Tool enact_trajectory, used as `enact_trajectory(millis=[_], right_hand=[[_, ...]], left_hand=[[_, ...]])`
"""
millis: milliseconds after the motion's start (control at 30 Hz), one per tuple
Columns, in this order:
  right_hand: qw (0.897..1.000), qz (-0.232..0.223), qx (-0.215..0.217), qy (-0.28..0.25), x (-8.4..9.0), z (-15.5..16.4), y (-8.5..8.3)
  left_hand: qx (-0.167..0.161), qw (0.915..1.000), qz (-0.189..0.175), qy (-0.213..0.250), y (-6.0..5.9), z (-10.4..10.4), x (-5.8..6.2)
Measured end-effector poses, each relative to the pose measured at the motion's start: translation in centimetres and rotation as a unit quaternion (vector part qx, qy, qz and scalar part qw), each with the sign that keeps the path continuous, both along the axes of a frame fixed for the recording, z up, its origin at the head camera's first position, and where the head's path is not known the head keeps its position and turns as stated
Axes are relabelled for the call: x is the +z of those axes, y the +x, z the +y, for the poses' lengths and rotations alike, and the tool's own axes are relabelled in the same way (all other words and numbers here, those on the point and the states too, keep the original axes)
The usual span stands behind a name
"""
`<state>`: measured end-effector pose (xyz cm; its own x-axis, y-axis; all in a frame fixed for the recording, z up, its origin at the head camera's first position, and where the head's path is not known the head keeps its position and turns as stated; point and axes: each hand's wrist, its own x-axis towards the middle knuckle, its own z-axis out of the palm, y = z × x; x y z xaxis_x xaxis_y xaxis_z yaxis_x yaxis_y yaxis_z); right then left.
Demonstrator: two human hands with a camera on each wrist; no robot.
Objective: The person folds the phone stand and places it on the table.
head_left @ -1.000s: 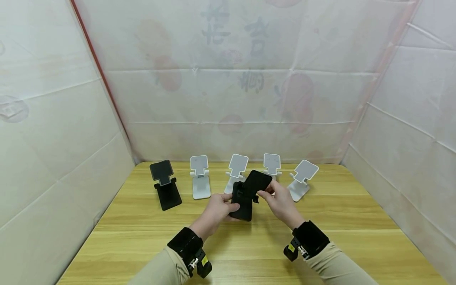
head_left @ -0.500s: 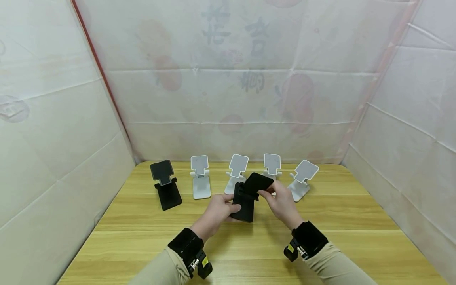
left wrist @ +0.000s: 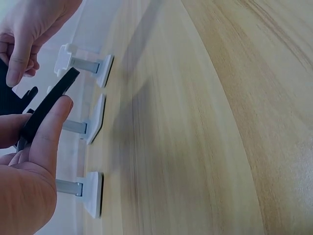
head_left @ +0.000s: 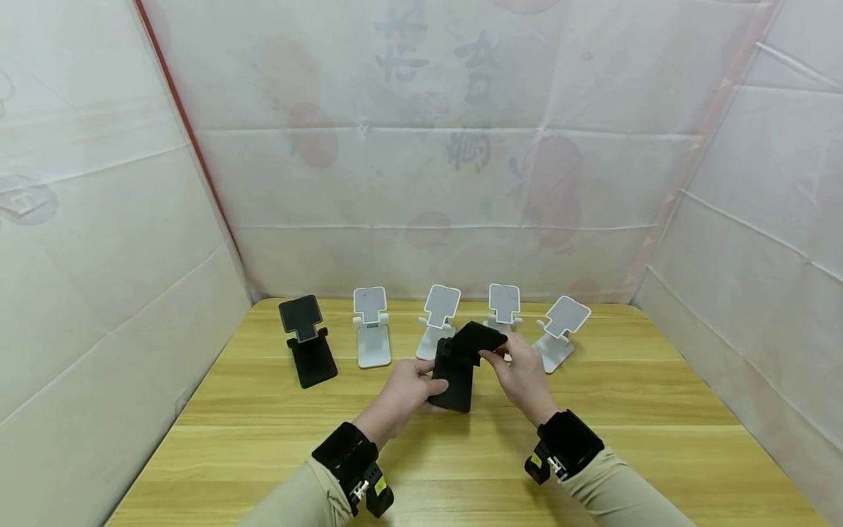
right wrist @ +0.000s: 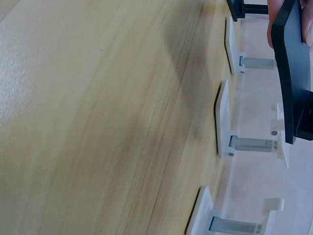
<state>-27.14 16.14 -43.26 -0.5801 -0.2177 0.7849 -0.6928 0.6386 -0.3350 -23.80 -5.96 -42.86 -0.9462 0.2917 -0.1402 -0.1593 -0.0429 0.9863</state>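
A black folding phone stand (head_left: 456,373) is held above the wooden table (head_left: 632,439) at its middle. My left hand (head_left: 428,379) grips its base plate from the left, thumb on the front face. My right hand (head_left: 498,354) pinches the hinged top plate (head_left: 477,337), which lies tilted low over the base. In the left wrist view the base edge (left wrist: 49,105) runs past my left thumb (left wrist: 49,137), and the right hand (left wrist: 27,34) is above it. The right wrist view shows the black stand (right wrist: 292,73) edge-on.
Along the back of the table stand another black stand (head_left: 306,344) at the left and several white stands (head_left: 372,329), all unfolded. White sheeting (head_left: 99,219) walls in the table on three sides.
My right hand has pressed the top plate of the held stand down, from raised to lying low over the base. The left hand has kept its grip in place.
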Motion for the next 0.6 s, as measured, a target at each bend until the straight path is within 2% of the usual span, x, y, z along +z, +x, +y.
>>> enact_trajectory(millis=[267, 600], right_hand=[[0.999, 0.050, 0.014, -0.005, -0.41, 0.26, -0.43], [0.999, 0.051, 0.006, -0.002, -0.32, 0.14, -0.33]], left_hand=[[0.000, 0.9999, 0.005, -0.012, 0.33, 0.08, 0.11], [0.001, 1.0000, -0.001, -0.004, 0.27, 0.06, -0.02]])
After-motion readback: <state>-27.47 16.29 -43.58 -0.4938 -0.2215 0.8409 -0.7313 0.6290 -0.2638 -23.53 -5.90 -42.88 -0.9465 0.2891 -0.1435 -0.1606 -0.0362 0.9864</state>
